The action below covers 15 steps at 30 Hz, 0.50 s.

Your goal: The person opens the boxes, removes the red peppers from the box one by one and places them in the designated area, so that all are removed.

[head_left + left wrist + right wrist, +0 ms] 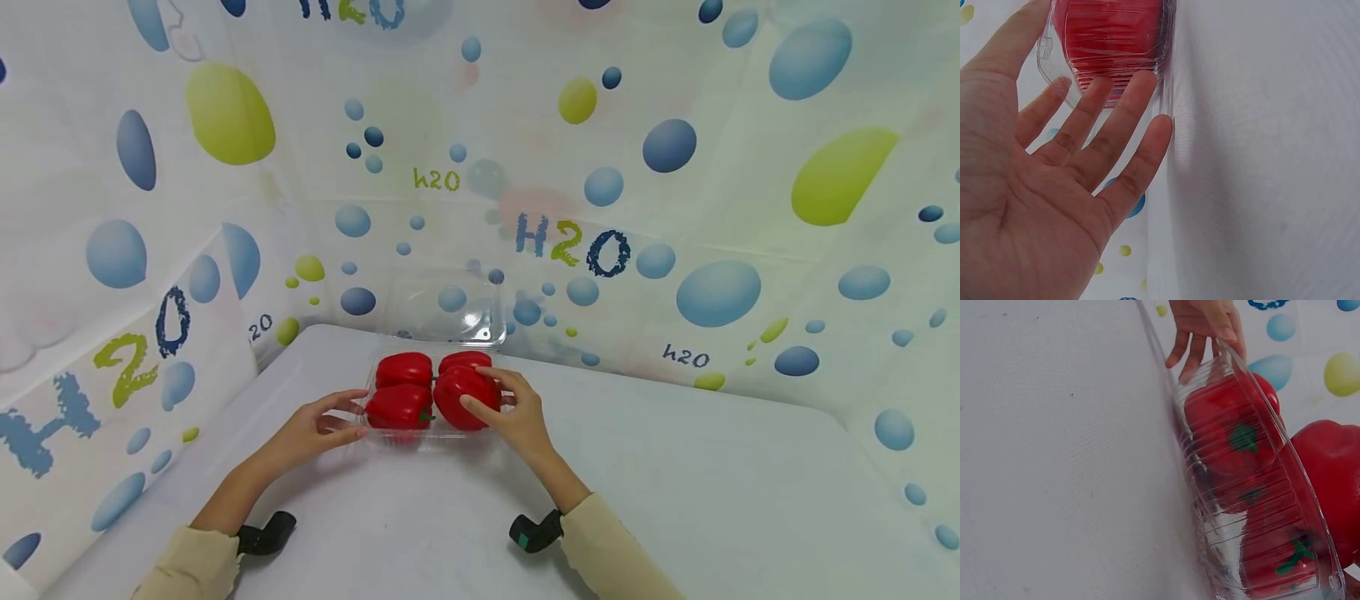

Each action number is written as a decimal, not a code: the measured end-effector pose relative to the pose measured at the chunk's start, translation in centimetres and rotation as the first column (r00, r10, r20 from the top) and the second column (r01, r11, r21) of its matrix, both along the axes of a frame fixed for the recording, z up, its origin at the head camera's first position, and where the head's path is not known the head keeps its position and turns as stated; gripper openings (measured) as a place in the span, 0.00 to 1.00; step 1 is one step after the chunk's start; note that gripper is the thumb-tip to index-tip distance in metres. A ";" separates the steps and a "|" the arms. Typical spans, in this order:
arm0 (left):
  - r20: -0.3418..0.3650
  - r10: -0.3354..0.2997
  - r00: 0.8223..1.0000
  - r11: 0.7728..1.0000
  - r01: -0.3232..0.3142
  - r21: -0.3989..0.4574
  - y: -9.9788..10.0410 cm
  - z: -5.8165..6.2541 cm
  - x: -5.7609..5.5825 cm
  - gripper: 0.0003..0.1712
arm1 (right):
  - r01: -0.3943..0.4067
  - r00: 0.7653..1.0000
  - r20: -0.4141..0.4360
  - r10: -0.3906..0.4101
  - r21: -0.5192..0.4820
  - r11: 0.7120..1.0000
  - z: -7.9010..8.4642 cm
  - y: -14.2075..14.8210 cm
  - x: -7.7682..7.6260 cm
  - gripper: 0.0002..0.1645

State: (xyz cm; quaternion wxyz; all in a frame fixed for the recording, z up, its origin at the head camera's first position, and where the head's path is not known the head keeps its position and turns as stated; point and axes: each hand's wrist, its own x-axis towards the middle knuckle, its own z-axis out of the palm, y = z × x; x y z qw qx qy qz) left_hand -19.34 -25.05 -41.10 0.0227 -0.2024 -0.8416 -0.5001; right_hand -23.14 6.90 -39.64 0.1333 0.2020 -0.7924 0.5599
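In the head view, the left forearm (236,497) slants up from the lower left, bare beyond a cream left sleeve (191,567). The left hand (306,429), left of centre, points rightward, thumb and fingers apart. The left wrist view shows its palm (1041,212) facing the camera at lower left, four fingers (1113,134) fanned toward the upper right, thumb reaching the top edge. From the lower right of the head view, the right forearm (561,477) leaves a cream right sleeve (611,546); the right hand (522,417) arches near centre, fingers and thumb bent in a grip.
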 end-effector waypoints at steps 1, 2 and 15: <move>0.003 0.004 1.000 1.000 -0.004 -0.004 0.0 0.0 0.0 0.34 | -0.001 1.000 0.000 0.001 -0.001 1.000 0.0 0.0 0.0 0.31; 0.003 0.004 1.000 1.000 -0.004 -0.003 0.0 0.0 0.0 0.34 | -0.002 1.000 -0.001 0.002 -0.001 1.000 0.0 0.0 0.0 0.31; 0.020 -0.001 1.000 1.000 0.001 0.004 0.1 0.0 0.1 0.34 | -0.003 1.000 0.003 0.003 -0.012 1.000 0.9 0.4 0.2 0.30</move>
